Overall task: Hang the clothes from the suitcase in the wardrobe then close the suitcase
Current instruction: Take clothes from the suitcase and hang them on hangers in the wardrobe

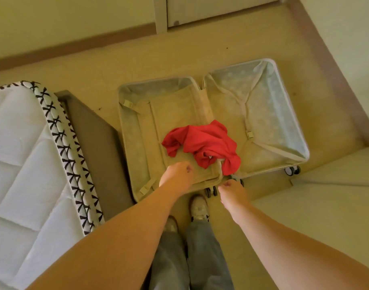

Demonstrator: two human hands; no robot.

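Fingers of the left hand [176,176] are loosely curled and hold nothing, poised over the near edge of the suitcase [125,122], just short of the red garment [204,143]. The right hand [231,190] hangs a little lower in the frame, beside the near wheels [210,191]. It grips nothing visible, but its fingers point away, so whether they are spread or curled cannot be told. The hands are apart, one to each side of the garment's lower hem. The garment lies crumpled at the centre of the frame, straddling the hinge between the two opened halves; it looks to be the only clothing left inside. The step in hand seems to be the reach for it. Next, both hands would need to gather the loose cloth and lift it clear of the shell's raised rim and straps. Room is tight at the left of the frame, where the mattress [22,153] and its base run close along the case. Bare floor [158,59] lies open toward the door [200,9] at the top. No wardrobe can be identified from here.
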